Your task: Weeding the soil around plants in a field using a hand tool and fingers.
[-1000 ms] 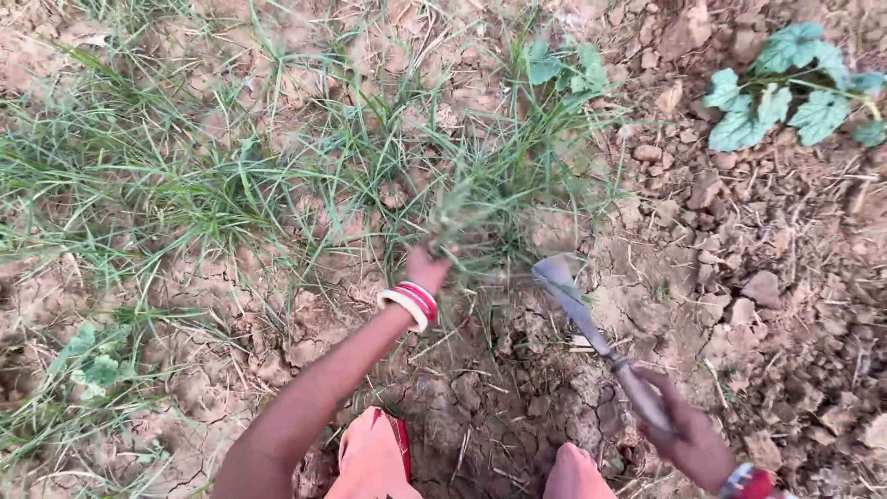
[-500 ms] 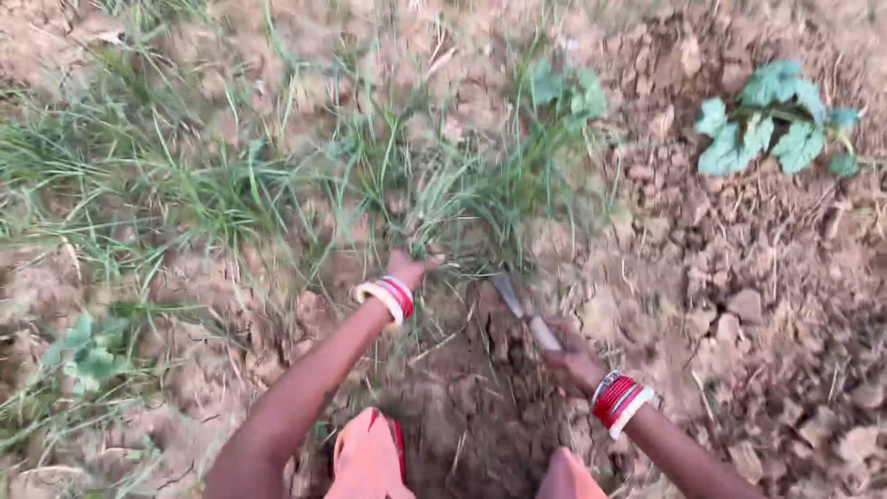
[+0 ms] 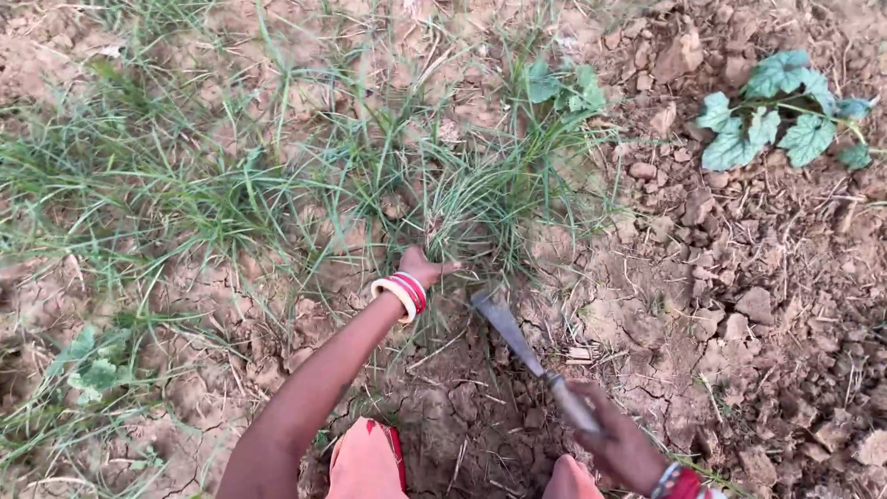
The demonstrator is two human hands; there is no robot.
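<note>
Green grass tuft [image 3: 480,199] gripped, blade poised.
Left hand [image 3: 423,268] closed on tuft; right hand [image 3: 614,444] clenches hand hoe [image 3: 522,337]; a misjudged stroke could cut fingers.

A clump of thin green grass [image 3: 471,199] stands rooted in dry cracked soil, its blades bunched together at the base. Just right of that base lies a hand weeder [image 3: 531,356], its flat grey metal blade tilted, tip touching the soil.

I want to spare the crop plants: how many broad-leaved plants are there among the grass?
3: one at top right on the clods, one top centre behind the grass clump, one at the left edge. Grass may hide more.
</note>
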